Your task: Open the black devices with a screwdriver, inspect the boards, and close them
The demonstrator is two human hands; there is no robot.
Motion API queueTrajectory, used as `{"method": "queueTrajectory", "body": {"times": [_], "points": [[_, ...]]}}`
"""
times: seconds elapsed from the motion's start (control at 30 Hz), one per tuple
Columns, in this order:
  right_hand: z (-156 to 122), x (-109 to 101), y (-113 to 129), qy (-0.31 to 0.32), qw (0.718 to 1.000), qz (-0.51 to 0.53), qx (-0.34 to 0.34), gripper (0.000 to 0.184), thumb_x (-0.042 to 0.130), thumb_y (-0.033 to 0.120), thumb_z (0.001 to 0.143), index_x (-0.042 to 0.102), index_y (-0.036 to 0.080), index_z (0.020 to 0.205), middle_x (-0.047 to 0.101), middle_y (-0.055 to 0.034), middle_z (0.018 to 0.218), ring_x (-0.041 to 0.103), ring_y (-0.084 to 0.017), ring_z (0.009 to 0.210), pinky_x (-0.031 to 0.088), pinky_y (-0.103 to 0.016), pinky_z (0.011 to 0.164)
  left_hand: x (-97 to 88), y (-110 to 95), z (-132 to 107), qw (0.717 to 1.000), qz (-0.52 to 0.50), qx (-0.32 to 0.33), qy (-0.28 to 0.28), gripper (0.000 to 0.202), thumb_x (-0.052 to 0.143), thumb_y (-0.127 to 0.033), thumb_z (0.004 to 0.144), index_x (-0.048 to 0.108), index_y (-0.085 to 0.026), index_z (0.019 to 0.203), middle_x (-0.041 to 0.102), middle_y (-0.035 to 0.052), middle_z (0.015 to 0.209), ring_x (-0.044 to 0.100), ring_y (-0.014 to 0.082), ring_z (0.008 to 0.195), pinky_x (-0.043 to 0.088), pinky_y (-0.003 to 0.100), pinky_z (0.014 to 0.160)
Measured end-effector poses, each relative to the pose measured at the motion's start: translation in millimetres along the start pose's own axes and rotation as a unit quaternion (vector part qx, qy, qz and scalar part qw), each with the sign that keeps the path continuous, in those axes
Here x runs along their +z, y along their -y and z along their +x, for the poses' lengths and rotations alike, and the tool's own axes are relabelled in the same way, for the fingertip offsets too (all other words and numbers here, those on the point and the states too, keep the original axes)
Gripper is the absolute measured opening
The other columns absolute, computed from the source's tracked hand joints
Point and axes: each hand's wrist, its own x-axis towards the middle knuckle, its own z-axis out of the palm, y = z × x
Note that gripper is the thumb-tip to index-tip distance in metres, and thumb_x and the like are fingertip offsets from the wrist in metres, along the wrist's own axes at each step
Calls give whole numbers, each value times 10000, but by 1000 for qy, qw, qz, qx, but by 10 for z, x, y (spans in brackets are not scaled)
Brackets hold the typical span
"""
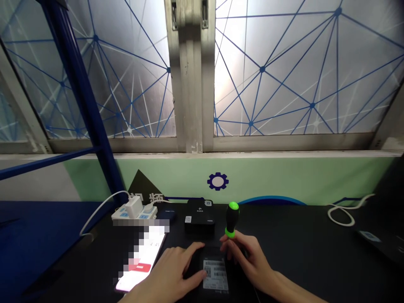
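Nearest us, our left hand (167, 273) steadies a black device (214, 252) on the bench (284, 227), fingers spread along its edge; our right hand (249, 261) pinches an upright green-tipped screwdriver (232, 219) near its far corner, before a black box (199, 216).

And there's the screwdriver handle (232, 219), black with neon-green cap and collar; above it, the frosted window film (261, 69), a web of navy and white lines on grey-blue; lower down, a pale green wall panel (268, 181) bearing a navy gear (217, 181); a white power strip (134, 215) showing blue switches; a black device (214, 252) sporting a white-and-black barcode sticker (215, 274)!
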Motion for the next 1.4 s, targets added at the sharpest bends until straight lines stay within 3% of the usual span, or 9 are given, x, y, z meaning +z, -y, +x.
{"method": "queueTrajectory", "body": {"times": [0.17,0.4,0.6,0.73,1.0,1.4], "points": [[-14,40,-23,-13,999,29,42,290,505,425,1034,659,180,1049,705,-56,832,619,-141,638,506,-232,547,-114,-63,44,999,-34,-1,32,500,641,-548,893,561,-356,1347,608,-42,756,569,205,779,342,277,663],[-21,63,-3,-34,998,29,41,261,557,406,1014,660,171,965,705,-50,808,616,-134,639,503,-224,560,-223,-127,120,999,-35,8,38,462,681,-549,858,608,-348,1268,628,-40,745,591,223,810,323,268,628],[-21,77,-47,-49,997,27,54,282,607,444,979,659,174,913,703,-44,770,621,-141,613,500,-222,537,-148,-114,180,1000,-19,5,14,432,659,-604,860,659,-317,1183,632,-21,782,595,219,791,322,270,625],[-21,71,-79,-59,997,10,58,294,642,451,955,654,173,862,673,-25,706,618,-140,590,506,-224,537,-62,-80,174,1000,-18,20,-2,445,615,-615,896,642,-319,1228,624,-28,751,594,208,752,322,278,642],[-49,36,-13,-15,999,23,30,297,533,414,1021,689,170,1086,740,-71,857,639,-144,632,541,-244,572,1,-58,147,999,4,32,-19,462,519,-597,955,608,-301,1298,622,-10,767,610,214,754,322,273,625],[-8,51,8,-37,998,-14,48,294,615,443,969,670,172,869,646,-14,689,605,-137,580,505,-231,538,-24,-76,161,998,1,53,-21,430,509,-570,967,614,-285,1271,613,-28,713,602,194,692,320,274,609]]}}
